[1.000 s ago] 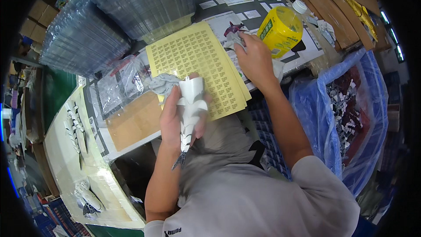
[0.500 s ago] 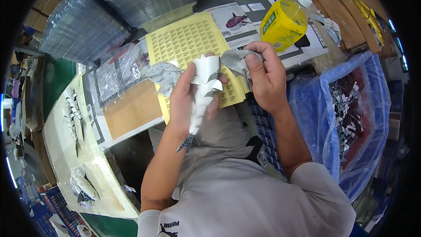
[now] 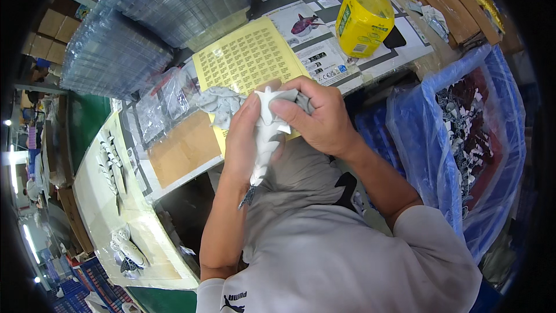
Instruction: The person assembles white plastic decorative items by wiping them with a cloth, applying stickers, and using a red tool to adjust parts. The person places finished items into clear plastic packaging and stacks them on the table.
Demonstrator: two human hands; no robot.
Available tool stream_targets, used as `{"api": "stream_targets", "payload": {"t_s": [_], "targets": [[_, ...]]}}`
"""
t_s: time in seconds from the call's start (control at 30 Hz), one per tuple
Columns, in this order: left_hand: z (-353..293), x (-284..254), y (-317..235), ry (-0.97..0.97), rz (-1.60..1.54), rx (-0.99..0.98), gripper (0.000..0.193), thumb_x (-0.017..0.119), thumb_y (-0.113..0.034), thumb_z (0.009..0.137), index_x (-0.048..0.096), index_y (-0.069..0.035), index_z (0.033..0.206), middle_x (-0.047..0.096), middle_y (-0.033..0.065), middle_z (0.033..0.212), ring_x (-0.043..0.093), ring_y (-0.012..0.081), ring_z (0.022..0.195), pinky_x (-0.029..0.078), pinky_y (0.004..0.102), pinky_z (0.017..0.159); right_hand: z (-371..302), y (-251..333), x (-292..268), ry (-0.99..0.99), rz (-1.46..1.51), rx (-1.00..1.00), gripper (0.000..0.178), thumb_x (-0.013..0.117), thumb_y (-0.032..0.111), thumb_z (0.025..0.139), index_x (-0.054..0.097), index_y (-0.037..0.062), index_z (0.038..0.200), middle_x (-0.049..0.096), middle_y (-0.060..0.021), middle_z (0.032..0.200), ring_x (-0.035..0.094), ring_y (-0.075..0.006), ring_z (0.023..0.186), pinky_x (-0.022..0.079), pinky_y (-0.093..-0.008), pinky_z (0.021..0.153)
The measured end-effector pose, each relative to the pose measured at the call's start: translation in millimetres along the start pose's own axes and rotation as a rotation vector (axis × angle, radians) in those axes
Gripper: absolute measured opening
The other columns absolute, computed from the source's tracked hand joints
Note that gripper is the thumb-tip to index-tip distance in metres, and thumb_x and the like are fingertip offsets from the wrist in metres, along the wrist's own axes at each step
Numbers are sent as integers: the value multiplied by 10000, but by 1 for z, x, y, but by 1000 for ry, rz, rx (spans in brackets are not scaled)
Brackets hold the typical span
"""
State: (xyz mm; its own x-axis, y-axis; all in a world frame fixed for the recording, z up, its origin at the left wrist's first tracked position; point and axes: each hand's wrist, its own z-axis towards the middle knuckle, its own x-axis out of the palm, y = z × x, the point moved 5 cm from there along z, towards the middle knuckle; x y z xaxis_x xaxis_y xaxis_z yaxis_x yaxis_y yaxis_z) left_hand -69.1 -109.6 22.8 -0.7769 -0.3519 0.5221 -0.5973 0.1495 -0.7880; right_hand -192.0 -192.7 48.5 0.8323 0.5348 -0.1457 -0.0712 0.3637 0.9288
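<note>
My left hand (image 3: 239,136) is wrapped round a white jointed toy fish (image 3: 264,149), its overlapping segments running down toward my lap. A dark patterned tail (image 3: 247,196) hangs at its lower end. My right hand (image 3: 324,117) grips a grey cloth (image 3: 302,102) and presses it against the toy's upper end, the thumb lying over it. Part of the toy is covered by the fingers. Just left of the hands, a second crumpled grey cloth (image 3: 219,104) lies on yellow label sheets (image 3: 246,52).
Stacked clear plastic trays (image 3: 179,6) stand at the back left. A yellow bottle (image 3: 365,23) with a white cap is at the back right. More jointed toys (image 3: 110,165) lie on the left board. A blue-lined bin (image 3: 420,133) at right holds many small parts.
My right hand has moved left and brought its cloth from beside the toy onto its upper end. The view has shifted slightly; my left hand keeps its hold.
</note>
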Motion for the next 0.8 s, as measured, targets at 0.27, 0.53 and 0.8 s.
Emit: {"api": "stream_targets", "payload": {"t_s": [0.27, 0.53, 0.8], "targets": [[-8, -12, 6, 2, -40, 1, 530, 410, -424, 1144, 563, -9, 1436, 641, 87, 889, 568, 163, 516, 411, 285, 400, -3, -11, 4, 86, 64, 66, 297, 733, 245, 1009, 744, -31, 1118, 773, -153, 943, 727, -167, 840, 560, -315, 751], [-11, -11, 16, -39, -25, -40, 485, 383, -458, 1147, 593, -47, 1297, 658, 89, 837, 526, 143, 424, 392, 262, 352, 0, -18, 5, -81, -13, 127, 265, 688, 226, 1051, 745, -26, 987, 726, -58, 808, 626, -97, 711, 501, -283, 643], [-12, -24, 13, 87, -187, -35, 573, 307, -488, 1146, 519, -66, 1471, 670, 136, 902, 510, 169, 426, 373, 282, 364, 13, 14, -19, -123, 203, 39, 301, 613, 245, 1110, 718, -22, 1019, 689, -27, 888, 609, -62, 775, 493, -230, 699]]}}
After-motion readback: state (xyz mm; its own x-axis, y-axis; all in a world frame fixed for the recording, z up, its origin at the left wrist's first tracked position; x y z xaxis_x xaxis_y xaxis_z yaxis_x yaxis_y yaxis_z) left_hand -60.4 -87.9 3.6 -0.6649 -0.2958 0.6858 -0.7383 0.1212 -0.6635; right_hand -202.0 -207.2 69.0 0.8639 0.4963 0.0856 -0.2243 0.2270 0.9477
